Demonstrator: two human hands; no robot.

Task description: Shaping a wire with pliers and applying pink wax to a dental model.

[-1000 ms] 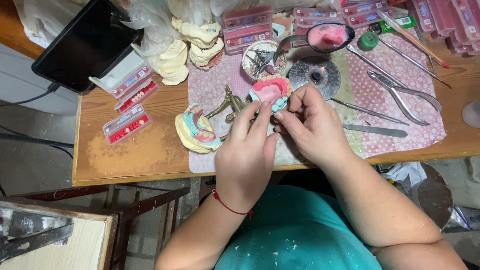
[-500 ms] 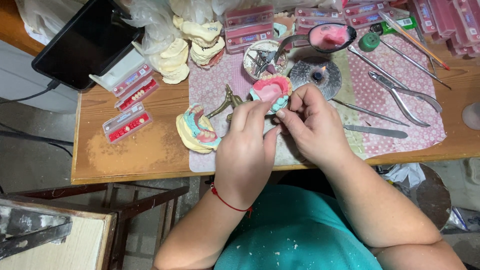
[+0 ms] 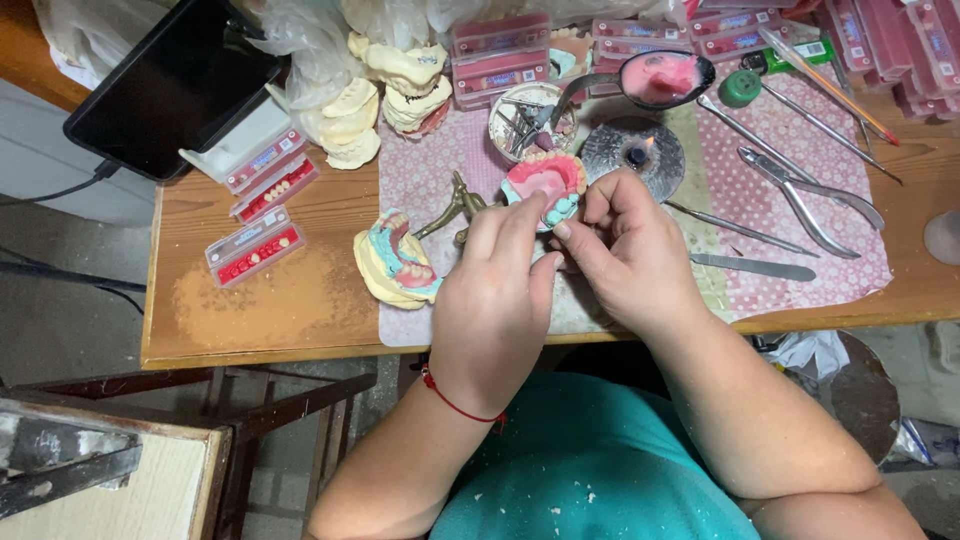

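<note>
My left hand [image 3: 497, 300] and my right hand [image 3: 625, 250] meet over a pink wax denture plate with bluish teeth [image 3: 545, 183], fingertips of both pinching its near edge. The plate sits on a brass articulator [image 3: 455, 205], mostly hidden by my left hand. Left of it lies a yellow plaster jaw model with pink and blue wax [image 3: 395, 262] on the wooden table [image 3: 270, 310]. A red string circles my left wrist.
A small burner with a flame [image 3: 632, 155], a spoon of pink wax [image 3: 655, 78], a cup of tools [image 3: 527, 118], pliers and metal instruments [image 3: 800, 195] lie on a patterned cloth. Tooth trays [image 3: 255, 245], plaster casts [image 3: 395, 85] and a dark tablet [image 3: 165, 85] stand left.
Both hands stay on the denture plate; the fingers have shifted slightly along its edge. Nothing else has moved.
</note>
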